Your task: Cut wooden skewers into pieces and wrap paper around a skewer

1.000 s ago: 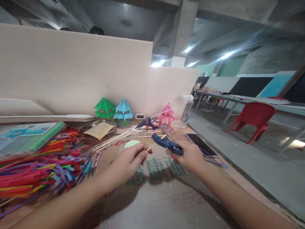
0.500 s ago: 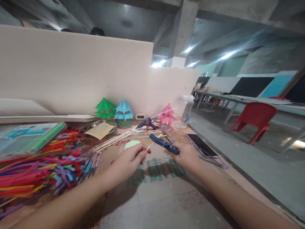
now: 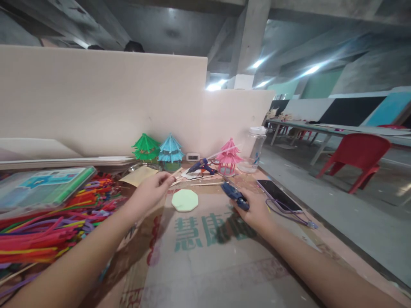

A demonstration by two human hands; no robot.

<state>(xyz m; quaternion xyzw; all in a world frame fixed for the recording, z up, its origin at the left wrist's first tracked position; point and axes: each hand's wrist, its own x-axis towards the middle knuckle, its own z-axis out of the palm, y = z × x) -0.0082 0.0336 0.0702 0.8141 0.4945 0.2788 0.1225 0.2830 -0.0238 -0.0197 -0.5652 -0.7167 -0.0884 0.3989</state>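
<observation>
My left hand is over the bundle of thin wooden sticks, its thumb and fingers pinched together at a stick. The hand hides most of that bundle. My right hand grips a dark blue plier-like tool, its head pointing up and left; nothing shows at the tip. Between the hands lies a pale green octagonal piece, flat on the printed cardboard. Beyond them a blue glue gun rests near more loose sticks.
Pagoda-like models in green, blue and pink stand at the back. A clear jar and a phone are right. Colourful pipe cleaners and a plastic case fill the left side.
My left hand has moved left and away from the tool to the stick bundle, uncovering the green octagon. My right hand still grips the tool, now slightly farther right.
</observation>
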